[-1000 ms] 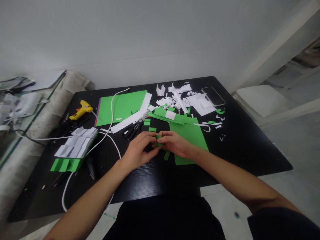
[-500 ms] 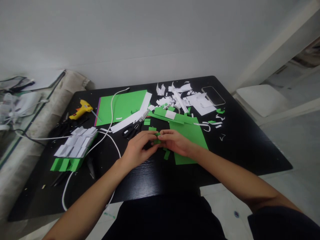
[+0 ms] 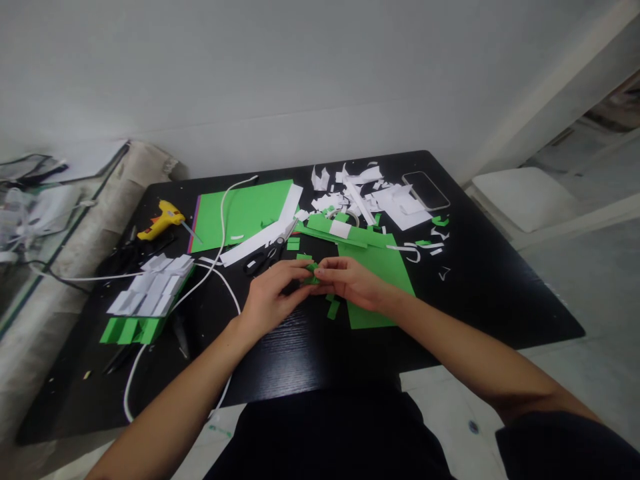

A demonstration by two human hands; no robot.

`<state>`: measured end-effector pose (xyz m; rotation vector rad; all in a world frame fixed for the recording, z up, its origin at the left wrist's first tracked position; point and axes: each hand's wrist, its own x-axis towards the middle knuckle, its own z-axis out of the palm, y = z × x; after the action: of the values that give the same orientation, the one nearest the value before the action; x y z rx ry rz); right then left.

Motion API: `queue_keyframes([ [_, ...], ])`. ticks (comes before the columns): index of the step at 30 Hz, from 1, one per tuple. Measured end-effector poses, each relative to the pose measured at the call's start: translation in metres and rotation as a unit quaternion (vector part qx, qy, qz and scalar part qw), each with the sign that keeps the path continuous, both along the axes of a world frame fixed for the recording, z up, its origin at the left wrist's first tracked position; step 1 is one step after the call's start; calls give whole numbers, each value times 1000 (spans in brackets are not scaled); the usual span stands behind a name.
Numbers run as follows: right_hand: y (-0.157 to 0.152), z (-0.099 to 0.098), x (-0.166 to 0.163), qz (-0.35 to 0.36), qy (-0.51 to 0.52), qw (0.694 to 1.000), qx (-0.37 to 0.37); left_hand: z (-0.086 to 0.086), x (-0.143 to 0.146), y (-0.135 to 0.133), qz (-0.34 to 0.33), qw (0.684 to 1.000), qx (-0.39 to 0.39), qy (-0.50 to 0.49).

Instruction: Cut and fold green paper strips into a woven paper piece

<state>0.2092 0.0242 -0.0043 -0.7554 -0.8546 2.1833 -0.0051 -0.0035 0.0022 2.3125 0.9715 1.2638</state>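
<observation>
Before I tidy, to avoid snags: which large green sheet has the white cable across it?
The far green sheet, beside the yellow glue gun; the near sheet, by the right hand, has none.

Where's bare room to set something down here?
Bare: right side of the table, between the paper scraps and right edge; its front, between the forearms. Crowded: behind the hands, with scissors and green strips; left, around the glue gun and cable.

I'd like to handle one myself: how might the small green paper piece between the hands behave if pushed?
The small green paper piece is probably light: the left hand and right hand hold it by fingertips. It would likely bend and keep a crease, as folded green paper at left does.
</observation>
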Motion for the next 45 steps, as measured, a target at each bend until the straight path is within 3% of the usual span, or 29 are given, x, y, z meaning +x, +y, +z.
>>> queue_keyframes([
  [35, -2, 2, -2, 14, -1, 1000, 7, 2, 3, -4, -28, 999, -37, 9],
  [38, -1, 3, -1, 7, -34, 999, 35, 3, -2, 0, -14, 999, -31, 25],
  [41, 3, 4, 3, -28, -112, 987, 110, 3, -12, 9, 16, 997, -45, 68],
  [43, 6, 6, 7, -68, -193, 960, 194, 2, -18, 15, 30, 992, -57, 111],
  [45, 10, 7, 11, -108, -287, 911, 276, 0, -23, 21, 55, 983, -64, 163],
])
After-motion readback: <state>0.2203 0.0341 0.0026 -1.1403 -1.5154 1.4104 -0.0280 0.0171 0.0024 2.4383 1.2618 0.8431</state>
